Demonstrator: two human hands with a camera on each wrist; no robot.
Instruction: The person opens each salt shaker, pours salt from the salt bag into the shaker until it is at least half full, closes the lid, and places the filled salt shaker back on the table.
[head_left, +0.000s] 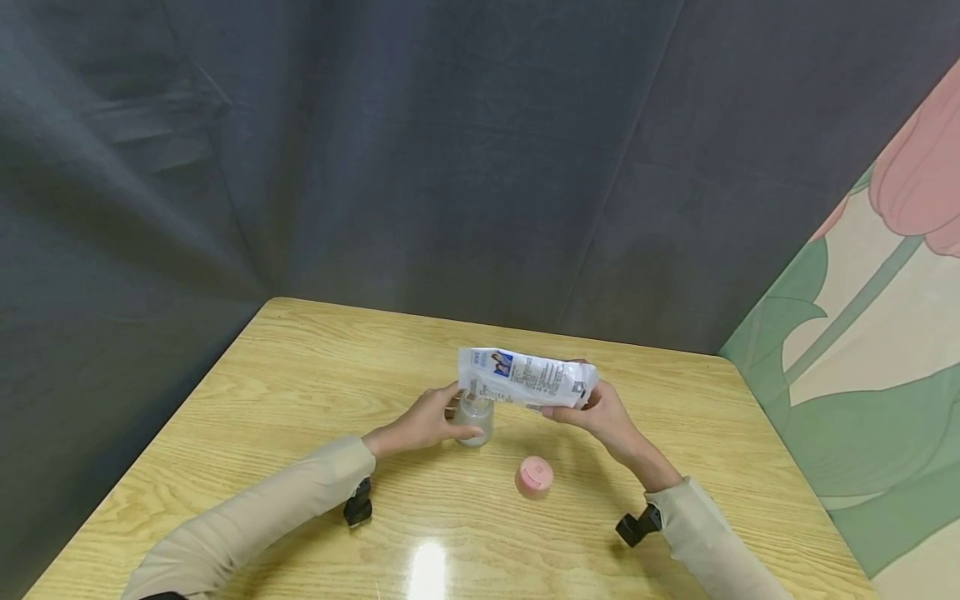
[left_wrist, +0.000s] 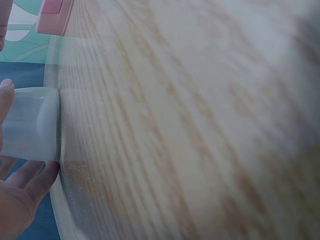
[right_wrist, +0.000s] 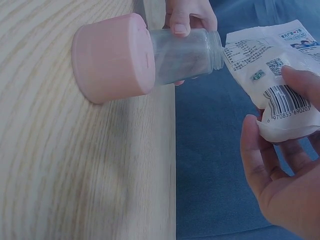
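Observation:
A clear glass jar (head_left: 474, 427) stands on the table, whitish in its lower part. My left hand (head_left: 426, 419) grips it from the left side, fingers and thumb around the glass (left_wrist: 32, 125). Above the jar's right side, my right hand (head_left: 606, 421) holds a white printed packet (head_left: 528, 379) by its right end. That packet lies nearly level, its left end over the jar's mouth. In the right wrist view a corner of the packet (right_wrist: 245, 55) points right at the threaded rim. A barcode shows near the right fingers (right_wrist: 257, 155).
A round pink lid (head_left: 535, 477) sits on the wooden table (head_left: 337, 358), in front of the jar and to its right. Dark cloth (head_left: 465, 167) hangs behind the table, and a flower-patterned cloth (head_left: 885, 400) hangs on the right.

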